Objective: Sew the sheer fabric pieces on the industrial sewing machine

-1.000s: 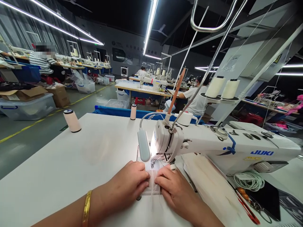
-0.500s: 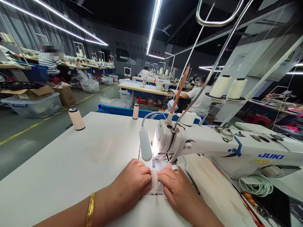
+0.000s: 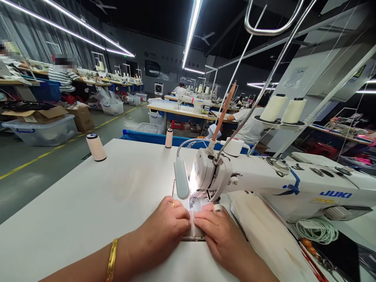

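A white JUKI sewing machine (image 3: pixel 282 188) stands on the white table (image 3: pixel 88 203), its lamp (image 3: pixel 181 183) lit over the needle area. A small white fabric piece (image 3: pixel 193 227) lies under the presser foot (image 3: pixel 192 201). My left hand (image 3: pixel 164 231), with a ring and a gold bangle on the wrist, presses down on the fabric's left side. My right hand (image 3: pixel 219 235) presses flat on its right side. The fingertips of both hands nearly meet just in front of the needle. Most of the fabric is hidden beneath them.
Two thread cones (image 3: pixel 96 147) (image 3: pixel 168 138) stand on the table's far side; two larger cones (image 3: pixel 283 109) sit on the stand behind the machine. Cream fabric (image 3: pixel 264 235), a coiled white cord (image 3: pixel 317 230) and scissors (image 3: pixel 320 260) lie at right. Other people sit at distant tables.
Both hands have slid forward with the fabric toward the needle, and their fingertips have drawn closer together. The view has shifted slightly.
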Demonstrator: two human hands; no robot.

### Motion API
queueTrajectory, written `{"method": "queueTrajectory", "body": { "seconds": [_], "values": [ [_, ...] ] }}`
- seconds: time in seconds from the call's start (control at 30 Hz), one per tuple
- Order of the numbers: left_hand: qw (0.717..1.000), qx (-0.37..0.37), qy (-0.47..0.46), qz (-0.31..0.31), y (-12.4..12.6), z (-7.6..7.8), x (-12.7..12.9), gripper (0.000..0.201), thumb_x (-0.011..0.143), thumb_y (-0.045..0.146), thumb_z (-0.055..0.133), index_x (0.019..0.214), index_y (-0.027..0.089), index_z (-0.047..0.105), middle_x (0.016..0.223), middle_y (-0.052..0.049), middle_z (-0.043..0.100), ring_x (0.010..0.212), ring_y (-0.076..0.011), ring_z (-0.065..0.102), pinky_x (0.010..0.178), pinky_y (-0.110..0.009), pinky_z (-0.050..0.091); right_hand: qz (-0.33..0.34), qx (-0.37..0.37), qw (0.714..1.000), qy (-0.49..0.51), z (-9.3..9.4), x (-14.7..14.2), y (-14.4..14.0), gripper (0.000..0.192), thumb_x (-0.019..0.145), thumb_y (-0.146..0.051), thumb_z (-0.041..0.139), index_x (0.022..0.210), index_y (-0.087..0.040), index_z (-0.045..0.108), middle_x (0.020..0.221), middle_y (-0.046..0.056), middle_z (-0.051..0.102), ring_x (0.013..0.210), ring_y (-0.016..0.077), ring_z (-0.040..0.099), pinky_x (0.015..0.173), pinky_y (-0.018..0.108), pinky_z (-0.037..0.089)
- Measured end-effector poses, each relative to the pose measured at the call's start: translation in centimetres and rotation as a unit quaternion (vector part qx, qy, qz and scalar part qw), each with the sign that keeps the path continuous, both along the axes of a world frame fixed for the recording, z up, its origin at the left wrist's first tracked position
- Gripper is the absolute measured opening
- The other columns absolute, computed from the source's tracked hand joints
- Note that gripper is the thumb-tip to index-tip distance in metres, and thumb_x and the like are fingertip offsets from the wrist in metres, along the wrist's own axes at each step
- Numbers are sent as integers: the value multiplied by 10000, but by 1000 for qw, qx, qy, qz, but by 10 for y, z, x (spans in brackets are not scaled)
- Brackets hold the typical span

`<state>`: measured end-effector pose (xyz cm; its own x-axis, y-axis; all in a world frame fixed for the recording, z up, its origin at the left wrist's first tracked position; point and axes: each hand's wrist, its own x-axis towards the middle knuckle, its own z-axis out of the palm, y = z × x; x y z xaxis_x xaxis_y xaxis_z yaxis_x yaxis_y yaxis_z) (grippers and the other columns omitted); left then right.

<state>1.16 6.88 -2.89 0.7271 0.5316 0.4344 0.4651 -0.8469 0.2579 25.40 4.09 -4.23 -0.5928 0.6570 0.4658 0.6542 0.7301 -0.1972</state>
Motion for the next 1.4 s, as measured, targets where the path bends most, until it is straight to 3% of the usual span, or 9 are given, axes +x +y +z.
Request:
{"method": "queueTrajectory", "body": {
  "seconds": [0.17,0.4,0.6,0.9,1.2,1.4],
  "values": [
    [1000,8,-10,-12,-9,-2,-2,256,873,-8,562,796,223,643,858,32,732,809,-177,593,911,-406,354,16,-31,999,-2,2,-2,-4,350,933,8,530,1081,-262,698,989,29,744,957,238,642,826,360,482],
    [999,34,-7,7,2,-10,-4,200,820,19,610,805,217,631,903,9,755,757,-176,570,782,-384,305,-4,-31,999,19,1,-3,-2,326,931,33,504,1022,-232,670,1061,27,756,930,237,628,813,370,470],
    [999,40,-9,-10,2,-13,-3,258,812,-3,599,886,232,672,868,29,746,755,-176,562,817,-380,321,-2,-22,1000,20,1,-4,-2,357,934,24,537,1105,-247,695,1096,25,762,963,242,638,826,375,482],
    [999,6,41,28,13,-10,-2,222,825,-7,612,842,203,684,951,7,769,850,-196,630,854,-386,342,-52,-45,998,-4,-7,-5,7,378,863,52,477,1014,-221,690,1122,65,760,1026,274,656,839,412,523],
    [994,18,75,76,24,2,3,222,892,12,584,791,193,663,920,-22,729,837,-220,610,794,-374,406,-121,-63,990,-38,-12,-8,17,589,869,31,470,1354,-226,686,1364,86,723,1086,294,677,880,435,585],
    [990,-11,87,106,26,2,0,205,1016,130,515,979,201,704,1112,-93,695,943,-250,621,834,-374,487,-134,-65,988,-49,-13,-7,18,609,908,3,472,1456,-195,650,1406,126,708,1183,310,672,937,453,603]
  ]
}}
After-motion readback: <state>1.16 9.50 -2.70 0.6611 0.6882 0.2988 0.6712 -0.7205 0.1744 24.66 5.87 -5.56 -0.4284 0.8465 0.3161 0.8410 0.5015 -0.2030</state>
